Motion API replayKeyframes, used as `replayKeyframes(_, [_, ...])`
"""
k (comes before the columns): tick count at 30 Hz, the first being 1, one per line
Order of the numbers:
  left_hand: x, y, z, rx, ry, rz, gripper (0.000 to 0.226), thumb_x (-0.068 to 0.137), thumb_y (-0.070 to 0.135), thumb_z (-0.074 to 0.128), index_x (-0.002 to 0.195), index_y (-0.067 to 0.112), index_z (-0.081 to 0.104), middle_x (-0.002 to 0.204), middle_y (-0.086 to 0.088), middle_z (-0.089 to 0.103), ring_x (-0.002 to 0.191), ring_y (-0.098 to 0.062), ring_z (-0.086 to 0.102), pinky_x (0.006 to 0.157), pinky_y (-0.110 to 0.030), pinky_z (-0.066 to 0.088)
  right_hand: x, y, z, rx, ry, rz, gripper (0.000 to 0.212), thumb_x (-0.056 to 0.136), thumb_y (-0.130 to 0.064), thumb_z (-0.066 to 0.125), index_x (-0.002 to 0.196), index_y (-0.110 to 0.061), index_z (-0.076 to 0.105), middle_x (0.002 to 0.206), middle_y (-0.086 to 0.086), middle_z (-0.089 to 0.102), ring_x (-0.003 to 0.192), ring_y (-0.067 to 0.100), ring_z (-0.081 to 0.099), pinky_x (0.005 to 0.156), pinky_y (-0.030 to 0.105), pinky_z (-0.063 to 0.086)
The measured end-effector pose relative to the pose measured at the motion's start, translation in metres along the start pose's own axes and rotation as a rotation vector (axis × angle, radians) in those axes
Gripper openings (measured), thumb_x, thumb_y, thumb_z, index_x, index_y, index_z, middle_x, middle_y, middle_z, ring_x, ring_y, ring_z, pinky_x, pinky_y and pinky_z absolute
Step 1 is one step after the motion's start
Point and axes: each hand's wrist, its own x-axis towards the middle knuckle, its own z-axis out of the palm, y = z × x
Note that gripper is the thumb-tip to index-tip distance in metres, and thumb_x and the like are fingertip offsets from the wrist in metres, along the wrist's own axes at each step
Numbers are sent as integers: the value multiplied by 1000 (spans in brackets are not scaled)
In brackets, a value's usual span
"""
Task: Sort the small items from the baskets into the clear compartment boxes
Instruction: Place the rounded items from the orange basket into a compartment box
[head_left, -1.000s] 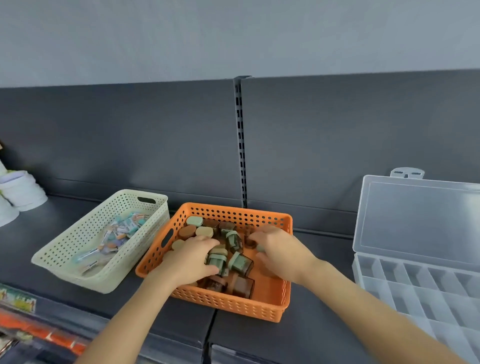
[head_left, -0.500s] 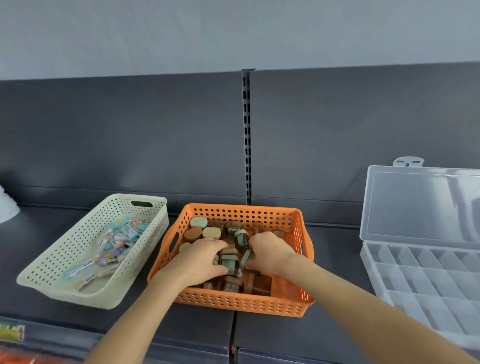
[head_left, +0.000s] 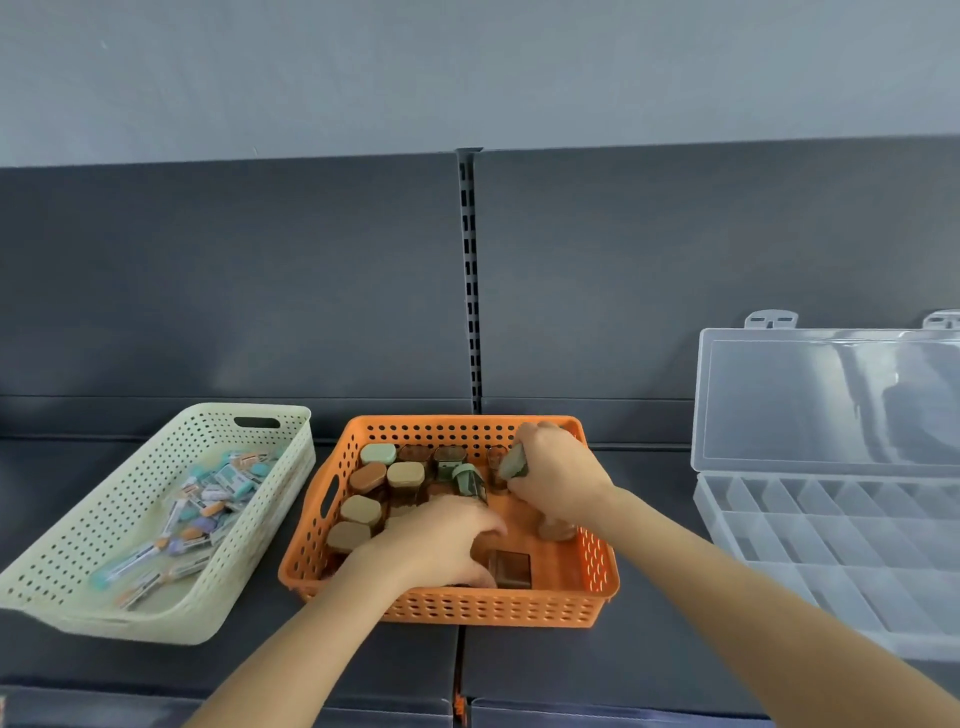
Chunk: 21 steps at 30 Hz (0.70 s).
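Orange basket (head_left: 447, 605): your right hand (head_left: 558, 475) has risen from the pile (head_left: 387, 483) gripping a green-capped jar (head_left: 514, 462), compartment box (head_left: 831, 545) well to its right, so transfer seems next; left hand (head_left: 441, 540) low in the basket, grip cannot tell.

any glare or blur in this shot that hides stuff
Head view: glare streaks the clear box lid; the right hand and the greenish item it grips look slightly motion-smeared; lighting is otherwise even, with no hard shadows.
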Motion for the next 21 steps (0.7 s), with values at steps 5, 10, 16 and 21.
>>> replayKeyframes(5, [10, 6, 3, 101, -100, 38, 56, 83, 29, 70, 135, 26, 51, 137, 1, 53, 124, -20, 49, 100, -37, 45, -6, 10, -4, 116, -2, 52, 31, 83, -18, 65, 109, -12, 51, 91, 0, 59, 71, 12, 57, 49, 21, 44])
replayKeyframes(10, [12, 3, 4, -3, -13, 33, 50, 79, 27, 68, 127, 28, 56, 123, 4, 54, 115, -17, 51, 93, -33, 48, -13, 17, -10, 148, 37, 27, 43, 84, -20, 67, 123, -15, 49, 98, -1, 56, 72, 13, 57, 56, 21, 47])
replayKeyframes(16, [14, -4, 4, -150, 169, -43, 55, 82, 16, 67, 133, 25, 50, 127, 9, 37, 114, -11, 46, 97, -25, 44, -18, 21, -16, 205, 89, -20, 46, 87, -10, 57, 132, -17, 50, 109, 5, 59, 74, 13, 54, 54, 13, 39])
replayKeyframes(21, [13, -5, 1, -181, 255, -55, 60, 84, 17, 65, 139, 25, 44, 141, 9, 42, 126, -11, 44, 98, -19, 38, -21, 26, -19, 238, 119, 9, 50, 84, -9, 57, 133, -17, 49, 113, 4, 59, 79, 12, 54, 52, 8, 35])
